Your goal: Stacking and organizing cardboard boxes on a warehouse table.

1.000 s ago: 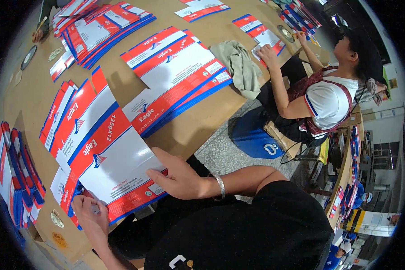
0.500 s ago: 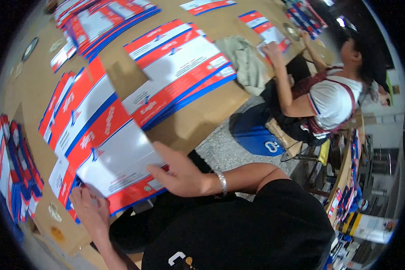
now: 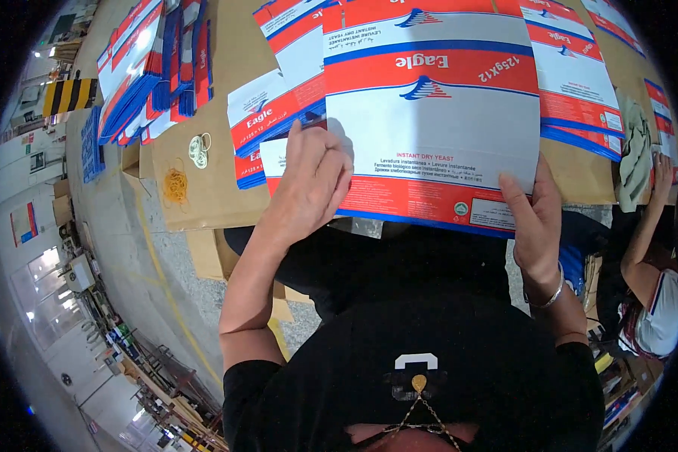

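Observation:
A large flat carton [image 3: 437,120], printed red, white and blue, lies tilted in front of me over the near edge of the table. My right hand [image 3: 536,218] grips its lower right edge, thumb on the printed face and fingers behind. At the carton's left edge, my left hand [image 3: 309,177] is closed with curled fingers; what they pinch is hidden. Just beyond those fingers a small dark patch shows, too unclear to name. More flat cartons [image 3: 260,113] of the same print lie beneath and to the left, partly covered by the held one.
Bundled cartons [image 3: 132,68] stand at the table's far left. Yellow rubber bands [image 3: 175,186] and pale bands [image 3: 198,151] lie near the left edge. To the right are another carton stack [image 3: 572,75], a grey-green cloth [image 3: 634,151] and a seated co-worker [image 3: 655,301].
The view has swung left, bringing the aisle into sight. My left hand has moved up the carton's left edge and its fingers have curled. My right hand still holds the right edge.

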A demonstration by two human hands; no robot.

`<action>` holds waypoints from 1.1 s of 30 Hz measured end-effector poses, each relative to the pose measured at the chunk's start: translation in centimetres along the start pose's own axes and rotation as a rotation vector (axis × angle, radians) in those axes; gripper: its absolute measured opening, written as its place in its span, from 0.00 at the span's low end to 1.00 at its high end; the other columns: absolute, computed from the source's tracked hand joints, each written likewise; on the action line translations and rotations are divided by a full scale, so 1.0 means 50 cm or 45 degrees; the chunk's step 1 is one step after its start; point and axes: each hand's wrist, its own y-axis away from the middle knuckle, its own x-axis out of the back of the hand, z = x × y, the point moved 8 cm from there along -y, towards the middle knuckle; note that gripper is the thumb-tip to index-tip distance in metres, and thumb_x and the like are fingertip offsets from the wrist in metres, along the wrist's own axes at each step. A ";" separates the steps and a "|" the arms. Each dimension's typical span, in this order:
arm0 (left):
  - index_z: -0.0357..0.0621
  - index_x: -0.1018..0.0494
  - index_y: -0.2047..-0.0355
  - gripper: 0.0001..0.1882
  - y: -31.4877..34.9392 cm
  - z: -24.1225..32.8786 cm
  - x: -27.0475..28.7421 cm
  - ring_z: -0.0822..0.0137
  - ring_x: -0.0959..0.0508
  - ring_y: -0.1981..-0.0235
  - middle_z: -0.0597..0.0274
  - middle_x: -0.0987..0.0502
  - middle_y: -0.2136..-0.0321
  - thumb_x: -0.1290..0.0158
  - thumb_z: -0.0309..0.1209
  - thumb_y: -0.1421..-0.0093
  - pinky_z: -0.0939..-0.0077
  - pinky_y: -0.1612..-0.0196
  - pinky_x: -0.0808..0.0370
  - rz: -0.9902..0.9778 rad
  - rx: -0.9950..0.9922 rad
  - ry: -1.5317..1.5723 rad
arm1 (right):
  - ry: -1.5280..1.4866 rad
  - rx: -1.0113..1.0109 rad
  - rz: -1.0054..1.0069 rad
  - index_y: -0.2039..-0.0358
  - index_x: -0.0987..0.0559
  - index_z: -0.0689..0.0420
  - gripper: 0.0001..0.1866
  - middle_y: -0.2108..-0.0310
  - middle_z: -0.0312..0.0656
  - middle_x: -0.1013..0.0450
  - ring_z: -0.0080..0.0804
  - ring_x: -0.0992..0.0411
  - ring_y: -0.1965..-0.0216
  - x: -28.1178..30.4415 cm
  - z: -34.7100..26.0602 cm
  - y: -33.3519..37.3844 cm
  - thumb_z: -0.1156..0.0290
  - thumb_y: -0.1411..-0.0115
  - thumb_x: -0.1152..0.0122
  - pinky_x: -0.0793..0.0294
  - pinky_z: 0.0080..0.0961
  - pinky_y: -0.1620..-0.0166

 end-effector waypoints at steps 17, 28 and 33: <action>0.44 0.30 0.77 0.09 0.071 0.020 0.048 0.55 0.25 0.62 0.59 0.27 0.67 0.39 0.29 0.48 0.43 0.40 0.39 0.228 -0.177 0.088 | 0.153 0.100 0.058 0.41 0.36 0.67 0.24 0.52 0.46 0.28 0.27 0.32 0.52 -0.002 -0.030 0.011 0.70 0.34 0.47 0.33 0.27 0.46; 0.47 0.28 0.56 0.19 -0.001 -0.024 0.062 0.51 0.30 0.50 0.57 0.29 0.57 0.38 0.28 0.49 0.43 0.39 0.43 0.179 0.086 -0.124 | 0.338 0.111 0.001 0.45 0.32 0.65 0.21 0.57 0.49 0.26 0.31 0.29 0.55 0.012 -0.037 0.019 0.67 0.35 0.45 0.30 0.30 0.50; 0.45 0.25 0.64 0.12 -0.012 -0.021 0.059 0.56 0.30 0.59 0.58 0.33 0.66 0.39 0.27 0.50 0.45 0.40 0.41 -0.027 0.129 -0.139 | 0.240 0.203 -0.002 0.49 0.31 0.64 0.18 0.59 0.51 0.27 0.34 0.28 0.56 -0.009 -0.048 0.015 0.71 0.37 0.45 0.30 0.31 0.51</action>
